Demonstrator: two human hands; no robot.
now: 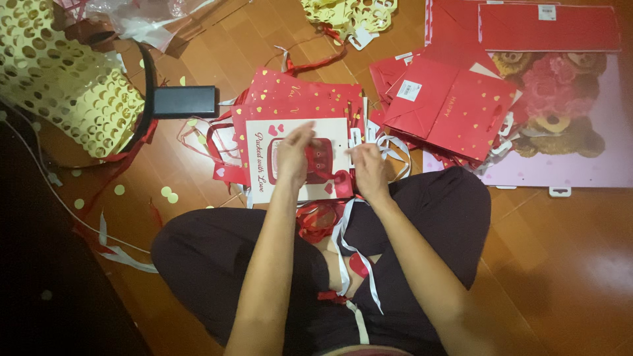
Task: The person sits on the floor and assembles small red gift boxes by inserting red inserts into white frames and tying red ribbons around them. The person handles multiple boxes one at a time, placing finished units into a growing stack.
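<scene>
both hands (295,153) (369,169) rest on a white gift bag (264,173).

A brown wooden plank floor (567,264) carries everything. Near its middle lies a pile of flat red-and-white paper gift bags with heart prints (290,109). Toward the right edge, folded plain red paper bags (455,99) overlap a large pink sheet printed with teddy bears (580,151). A black rectangular box (184,101), perhaps a power bank, lies left of the pile, with small yellow paper dots (169,194) scattered nearby.
</scene>
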